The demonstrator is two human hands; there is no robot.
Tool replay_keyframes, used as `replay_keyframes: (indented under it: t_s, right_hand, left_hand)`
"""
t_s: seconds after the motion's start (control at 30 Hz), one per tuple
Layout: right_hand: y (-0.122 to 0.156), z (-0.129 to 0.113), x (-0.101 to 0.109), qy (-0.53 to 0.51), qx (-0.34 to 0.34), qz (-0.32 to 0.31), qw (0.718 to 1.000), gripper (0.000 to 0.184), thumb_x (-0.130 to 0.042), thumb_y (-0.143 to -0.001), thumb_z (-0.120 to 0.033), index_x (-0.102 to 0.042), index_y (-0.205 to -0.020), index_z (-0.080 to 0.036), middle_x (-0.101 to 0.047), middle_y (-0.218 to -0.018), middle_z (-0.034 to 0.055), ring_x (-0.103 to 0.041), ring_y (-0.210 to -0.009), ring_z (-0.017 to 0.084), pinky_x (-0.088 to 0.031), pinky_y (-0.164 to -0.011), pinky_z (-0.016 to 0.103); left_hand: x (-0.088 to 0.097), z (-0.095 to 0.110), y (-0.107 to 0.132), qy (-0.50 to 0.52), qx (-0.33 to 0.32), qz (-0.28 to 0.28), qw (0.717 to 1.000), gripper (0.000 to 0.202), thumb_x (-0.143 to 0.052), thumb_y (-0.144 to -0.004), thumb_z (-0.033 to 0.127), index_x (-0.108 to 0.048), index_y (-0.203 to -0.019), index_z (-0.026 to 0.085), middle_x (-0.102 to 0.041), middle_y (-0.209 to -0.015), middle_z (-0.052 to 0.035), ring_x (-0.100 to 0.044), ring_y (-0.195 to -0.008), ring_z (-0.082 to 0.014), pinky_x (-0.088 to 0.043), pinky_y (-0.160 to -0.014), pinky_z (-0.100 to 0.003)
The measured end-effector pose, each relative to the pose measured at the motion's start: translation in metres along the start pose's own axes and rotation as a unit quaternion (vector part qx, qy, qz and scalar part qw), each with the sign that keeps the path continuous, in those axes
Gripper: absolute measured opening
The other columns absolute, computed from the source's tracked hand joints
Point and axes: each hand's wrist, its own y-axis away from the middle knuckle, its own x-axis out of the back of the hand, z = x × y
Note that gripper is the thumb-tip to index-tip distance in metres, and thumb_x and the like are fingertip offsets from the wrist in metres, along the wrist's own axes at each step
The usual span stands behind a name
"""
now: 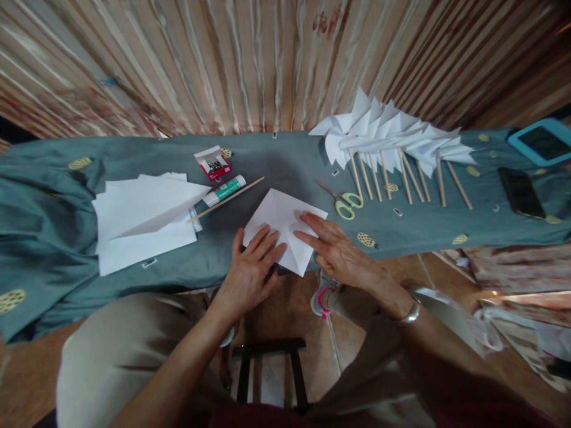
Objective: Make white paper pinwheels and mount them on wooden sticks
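A square sheet of white paper (pixel 282 215) lies turned like a diamond at the table's front edge, with crease lines meeting near its middle. On its left part my left hand (pixel 253 267) rests with fingers spread. My right hand (pixel 339 249) touches the right part, its index and middle fingers stretched out over the paper. Green-handled scissors (pixel 348 205) lie just right of the sheet. To the left are a glue stick (pixel 226 189), a thin wooden stick (pixel 232 197) and an open red-and-white box (pixel 214 166) of small metal pins.
A stack of white paper (pixel 143 208) lies at the left. Several white paper pinwheels (pixel 392 134) on wooden sticks overlap at the back right. A dark phone (pixel 521 191) and a blue-framed tablet (pixel 542 142) are at the far right. The green tablecloth (pixel 276 160) has pineapple prints.
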Motion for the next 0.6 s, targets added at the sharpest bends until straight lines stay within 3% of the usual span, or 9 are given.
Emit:
replay_keyframes:
  t_s: [0.17, 0.33, 0.47, 0.6]
  right_hand:
    - [0.002, -0.001, 0.002, -0.040, -0.004, 0.000, 0.999, 0.070, -0.049, -0.077, -0.006, -0.038, -0.144, -0.022, -0.022, -0.160, 0.0096, -0.022, -0.147, 0.027, -0.030, -0.116, 0.052]
    - [0.003, -0.002, 0.004, -0.084, -0.012, -0.015, 0.996, 0.064, -0.058, -0.081, -0.015, -0.042, -0.142, -0.024, -0.027, -0.159, 0.0102, -0.025, -0.146, 0.027, -0.031, -0.114, 0.054]
    - [0.004, 0.002, 0.006, -0.149, -0.013, -0.008, 0.989, 0.043, -0.057, -0.086, -0.017, -0.058, -0.129, -0.022, -0.050, -0.145, 0.0115, -0.043, -0.137, 0.025, -0.037, -0.111, 0.052]
    - [0.001, 0.004, 0.005, -0.221, -0.015, 0.022, 0.975, 0.025, -0.052, -0.093, -0.021, -0.072, -0.107, -0.021, -0.070, -0.119, 0.0101, -0.061, -0.114, 0.023, -0.047, -0.100, 0.047]
  left_hand:
    - [-0.001, -0.002, -0.002, 0.018, 0.002, 0.017, 1.000, 0.035, -0.047, -0.090, 0.015, -0.061, -0.122, 0.020, -0.059, -0.135, -0.0131, -0.046, -0.133, -0.0321, -0.020, -0.111, -0.069]
    - [-0.002, -0.004, 0.000, 0.054, -0.017, 0.064, 0.996, 0.032, -0.045, -0.093, 0.013, -0.062, -0.120, 0.018, -0.067, -0.125, -0.0121, -0.056, -0.125, -0.0268, -0.032, -0.111, -0.059]
    - [-0.001, 0.002, 0.009, 0.074, -0.038, 0.094, 0.992, 0.031, -0.046, -0.092, 0.011, -0.060, -0.120, 0.014, -0.070, -0.119, -0.0130, -0.062, -0.115, -0.0235, -0.049, -0.098, -0.046]
    - [0.000, 0.007, 0.016, 0.087, -0.021, 0.096, 0.991, 0.028, -0.047, -0.093, 0.012, -0.062, -0.116, 0.016, -0.072, -0.111, -0.0108, -0.065, -0.108, -0.0223, -0.055, -0.089, -0.039]
